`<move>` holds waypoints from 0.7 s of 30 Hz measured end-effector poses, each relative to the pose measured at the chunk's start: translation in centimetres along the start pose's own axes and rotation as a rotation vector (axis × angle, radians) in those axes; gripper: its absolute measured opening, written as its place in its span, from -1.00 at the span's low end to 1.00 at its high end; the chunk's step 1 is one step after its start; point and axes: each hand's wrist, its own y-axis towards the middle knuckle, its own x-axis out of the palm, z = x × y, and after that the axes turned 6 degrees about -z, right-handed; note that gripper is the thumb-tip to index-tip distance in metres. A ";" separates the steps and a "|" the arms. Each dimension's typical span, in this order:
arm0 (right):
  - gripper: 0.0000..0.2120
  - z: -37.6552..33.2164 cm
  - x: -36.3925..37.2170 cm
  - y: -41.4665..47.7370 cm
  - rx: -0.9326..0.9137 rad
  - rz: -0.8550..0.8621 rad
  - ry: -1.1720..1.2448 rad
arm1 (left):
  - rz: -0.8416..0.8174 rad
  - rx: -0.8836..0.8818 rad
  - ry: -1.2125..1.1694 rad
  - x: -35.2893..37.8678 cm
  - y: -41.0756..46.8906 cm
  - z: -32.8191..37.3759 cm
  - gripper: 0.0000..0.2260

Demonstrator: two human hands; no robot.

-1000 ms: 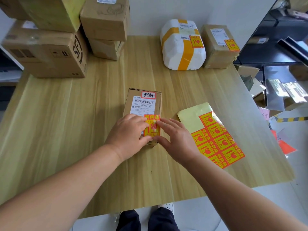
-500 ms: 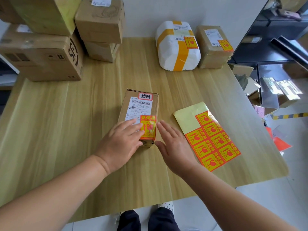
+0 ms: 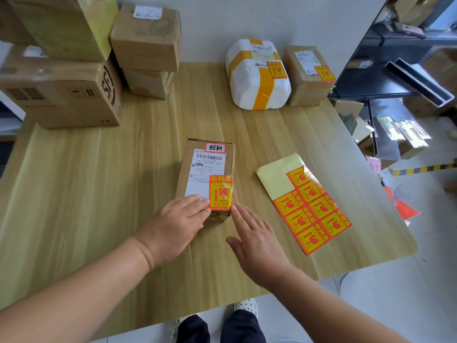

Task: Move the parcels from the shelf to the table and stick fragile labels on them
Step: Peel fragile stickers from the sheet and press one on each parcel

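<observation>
Two hands at the small brown cardboard parcel point(image 3: 206, 173): left hand point(image 3: 173, 229) flat on its near end, fingers straight; right hand point(image 3: 257, 246) spread beside it, both holding nothing

**A:** How is the light?

**B:** Bright, soft and even. The table point(image 3: 99, 194) carries only faint shadows, with a thin dark one at the near end of the small parcel point(image 3: 205, 169).

**A:** Any glare?

**B:** A sheen on the fragile label point(image 3: 220, 194) on that parcel, and more on the sticker sheet point(image 3: 314, 206) to its right.

**A:** Is it sharp?

**B:** It is crisp at the parcel, where the large print is readable. Far left of it, the stacked boxes point(image 3: 61, 90) lean and the table's edges bow from the wide lens.
</observation>
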 end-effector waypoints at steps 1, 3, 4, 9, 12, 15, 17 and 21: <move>-0.30 -0.2 0.2 0.0 0.011 -0.002 0.006 | -0.002 0.012 0.011 0.0 0.1 -0.1 -0.64; -0.28 -0.6 0.2 0.2 0.030 -0.008 0.012 | 0.002 0.029 0.021 -0.1 0.2 -0.3 -0.64; -0.26 -0.8 0.1 0.2 0.035 -0.008 0.008 | 0.008 0.035 0.017 -0.1 0.3 -0.4 -0.64; -0.37 -2.0 -0.3 0.2 0.081 0.052 -0.084 | 0.029 0.075 0.004 0.6 0.2 -1.1 -0.64; -0.40 -2.6 -0.1 0.4 0.106 0.034 -0.138 | 0.043 0.103 0.034 0.7 0.5 -1.3 -0.63; -0.39 -2.7 0.0 0.4 0.123 0.039 -0.141 | 0.054 0.122 0.042 0.5 0.6 -1.6 -0.62; -0.38 -2.9 -0.3 0.3 0.121 0.045 -0.067 | 0.049 0.111 0.011 0.5 0.5 -1.7 -0.62; -0.35 -2.7 -1.2 0.9 0.143 0.060 0.071 | 0.032 0.016 -0.031 0.1 0.5 -2.6 -0.66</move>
